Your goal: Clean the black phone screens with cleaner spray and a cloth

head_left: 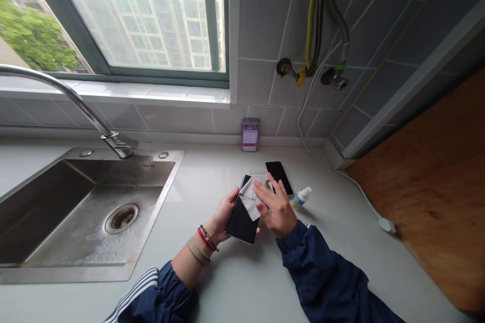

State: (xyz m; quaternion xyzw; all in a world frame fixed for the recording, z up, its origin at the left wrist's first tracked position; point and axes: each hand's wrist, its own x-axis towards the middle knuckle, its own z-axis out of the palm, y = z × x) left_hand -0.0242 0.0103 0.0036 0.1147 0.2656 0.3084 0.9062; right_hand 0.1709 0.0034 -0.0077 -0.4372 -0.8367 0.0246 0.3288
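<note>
"Two hands show on my head feed. What's the step?"

"Wiping, I'd judge: the right hand (278, 209), fingers extended and a little apart, presses a grey cloth (250, 205) onto the far part of the dark phone (242, 222)."

"And the left hand (223, 214)?"

"It grips the phone, thumb along the left edge, fingers curled under to the right side. I can't tell whether the phone touches the counter (189, 242) beneath."

"Which way does it point?"

"Its long axis runs near to far, the far end leaning right. I can't make out whether the upward face is screen or back."

"Next move?"

"To my mind, it calls for a firm left grip and a light stroke along that axis toward the uncovered near end. I'd steer clear of the spray bottle (301, 197), just right of the right hand."
</note>
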